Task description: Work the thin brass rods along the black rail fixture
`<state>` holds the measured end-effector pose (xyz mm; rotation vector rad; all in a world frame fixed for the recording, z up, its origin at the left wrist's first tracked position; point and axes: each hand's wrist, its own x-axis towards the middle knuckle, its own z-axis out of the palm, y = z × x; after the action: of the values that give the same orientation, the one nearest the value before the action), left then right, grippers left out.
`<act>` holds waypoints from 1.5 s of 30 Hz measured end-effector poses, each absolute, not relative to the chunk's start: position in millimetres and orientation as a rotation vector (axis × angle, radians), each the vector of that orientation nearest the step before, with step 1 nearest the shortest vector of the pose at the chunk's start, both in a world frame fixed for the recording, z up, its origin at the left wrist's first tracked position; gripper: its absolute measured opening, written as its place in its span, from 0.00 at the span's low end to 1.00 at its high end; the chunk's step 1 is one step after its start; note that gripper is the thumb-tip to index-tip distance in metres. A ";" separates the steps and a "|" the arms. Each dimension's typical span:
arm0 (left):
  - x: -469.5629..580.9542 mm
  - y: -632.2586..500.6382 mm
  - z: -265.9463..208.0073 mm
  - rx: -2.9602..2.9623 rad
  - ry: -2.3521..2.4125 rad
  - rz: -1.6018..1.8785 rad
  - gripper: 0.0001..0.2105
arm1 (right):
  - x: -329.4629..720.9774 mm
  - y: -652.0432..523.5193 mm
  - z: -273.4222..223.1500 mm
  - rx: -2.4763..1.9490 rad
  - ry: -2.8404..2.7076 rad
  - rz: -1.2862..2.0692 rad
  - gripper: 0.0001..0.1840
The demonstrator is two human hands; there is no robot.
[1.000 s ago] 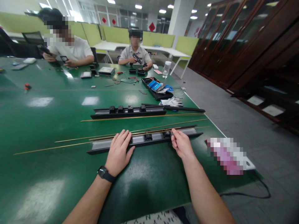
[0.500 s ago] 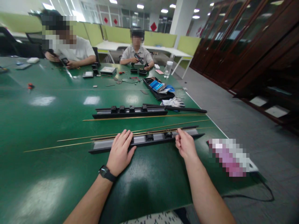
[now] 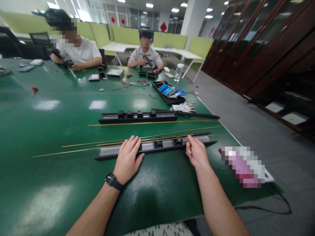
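Note:
My left hand [image 3: 129,156] lies flat, fingers stretched, across a black channel rail [image 3: 120,155] with a pale inner strip; part of the rail is hidden under it. Farther right, my right hand [image 3: 197,150] is closed in a pinch on a thin brass-coloured rod [image 3: 64,153] that runs along the rail and past its left end. Between my hands, black blocks [image 3: 158,142] sit inside the channel. Another thin rod [image 3: 81,144] lies just behind, close to my left fingertips.
Behind is a second rail [image 3: 137,119] with several black blocks, and more thin rods [image 3: 110,124] in front of it. A black tray [image 3: 161,95], gloves [image 3: 183,107] and a black strip [image 3: 204,115] lie near the table's right edge. Two people sit across the green table [image 3: 61,124].
The rod in my right hand has slid slightly to the right; its left end sits closer to the rail. My hands hold nearly the same places. The view has shifted a little.

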<state>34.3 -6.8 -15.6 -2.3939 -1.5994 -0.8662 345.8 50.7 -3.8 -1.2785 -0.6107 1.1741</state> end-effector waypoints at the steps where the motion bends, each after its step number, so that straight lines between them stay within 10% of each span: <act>1: 34.3 -6.8 -15.6 -2.398 -1.603 -0.864 0.28 | 346.6 50.7 -3.1 -1.277 -0.602 1.162 0.23; 45: 33.2 -4.7 -17.9 -2.394 -1.558 -0.870 0.28 | 342.6 52.0 -2.4 -1.263 -0.615 1.187 0.21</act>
<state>33.2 -4.7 -17.9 -2.3938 -1.5584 -0.8702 342.6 52.0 -2.4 -1.2633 -0.6145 1.1867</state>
